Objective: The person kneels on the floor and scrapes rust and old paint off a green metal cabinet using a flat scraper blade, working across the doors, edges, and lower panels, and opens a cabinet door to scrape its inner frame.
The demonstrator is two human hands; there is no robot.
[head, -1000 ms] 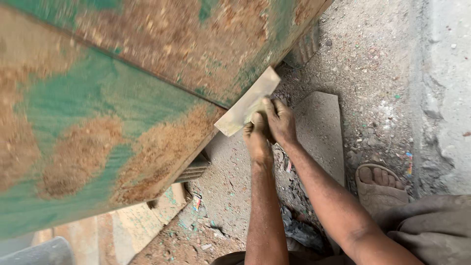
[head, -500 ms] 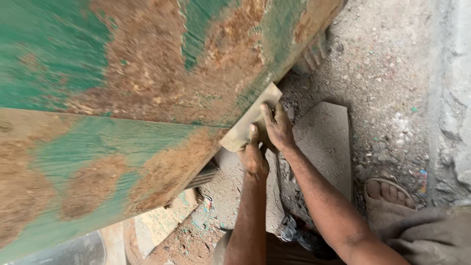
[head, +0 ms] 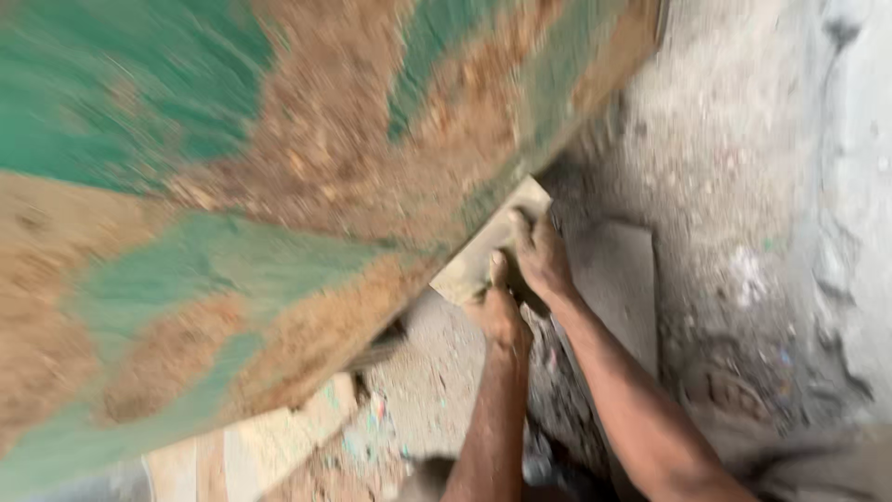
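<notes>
Frame blurred. Both hands grip a pale flat block [head: 483,249] at the lower edge of a big green, rust-patched panel [head: 279,214]. The left hand [head: 502,314] clasps the block's lower end, thumb up along its face. The right hand [head: 541,260] holds the upper part, fingers curled over its right edge. Both hands are closed on the block; neither is free.

The block sits pressed against the panel's bottom edge, upper right of centre. Its long axis runs diagonally, lower-left to upper-right, parallel to the panel's edge. The upper corner points toward the top right; the lower end points toward the left wrist.

The panel fills the left and top of the view, its edge slanting from lower left up to the top right. No free room on that side. Open room lies to the right and below: dusty ground [head: 734,158] and a flat grey slab [head: 618,279] just right of the right hand. A pale wall [head: 859,186] closes the far right edge. Pale boards [head: 269,437] lie under the panel at the bottom left, well apart from the hands.
</notes>
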